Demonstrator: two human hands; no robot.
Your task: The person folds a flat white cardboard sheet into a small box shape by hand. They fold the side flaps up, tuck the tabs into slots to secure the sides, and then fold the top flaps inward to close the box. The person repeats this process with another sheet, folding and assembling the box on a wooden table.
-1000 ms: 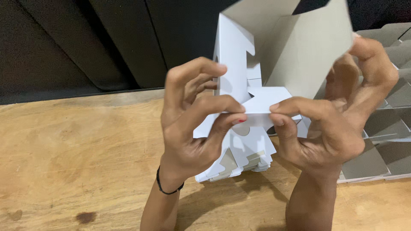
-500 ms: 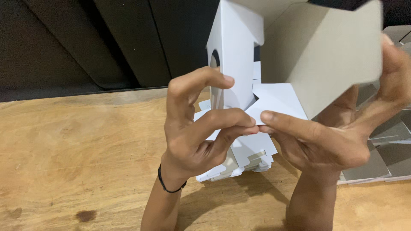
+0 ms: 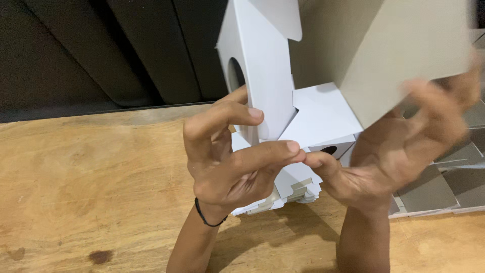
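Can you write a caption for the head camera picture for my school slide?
Left hand and right hand hold up a white folded cardboard box above a wooden table.

Packing workshop, wooden worktable (image 3: 76, 177), stacked flat cartons (image 3: 439, 187)

I work at a warm-toned wooden tabletop (image 3: 91, 192) with plain grain running across it; a small dark stain (image 3: 101, 257) sits toward seven o'clock, and a fainter mark lies at the far eight o'clock edge. Behind the table's back edge, from nine round to twelve o'clock, stands a dark, near-black panelled wall (image 3: 101, 55), its slanted seams running up and leftward. Soft light falls from above, and blurred shadows pool on the wood at six o'clock.
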